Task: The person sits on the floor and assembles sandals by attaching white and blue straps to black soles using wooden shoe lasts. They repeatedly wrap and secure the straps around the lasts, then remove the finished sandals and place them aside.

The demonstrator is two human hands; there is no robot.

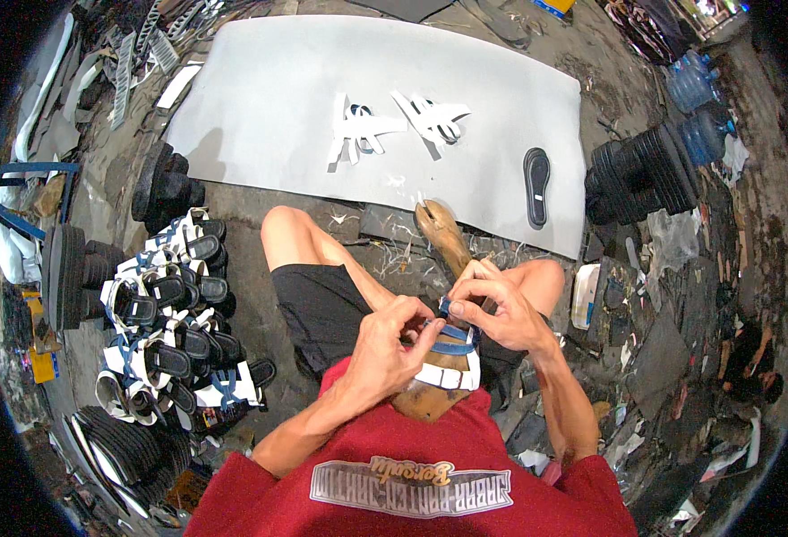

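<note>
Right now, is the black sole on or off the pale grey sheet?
On. The black sole shows its full outline against the pale grey sheet, near its right edge; the right hand is apart from it.

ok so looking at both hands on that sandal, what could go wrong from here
The blue strap seems pinched only at the fingertips of the right hand, with the left hand close by, so it might slip. A tug could also pull the white straps out of line on the wooden form. The sandals at left are heaped loosely, so a bump may topple some.
</note>
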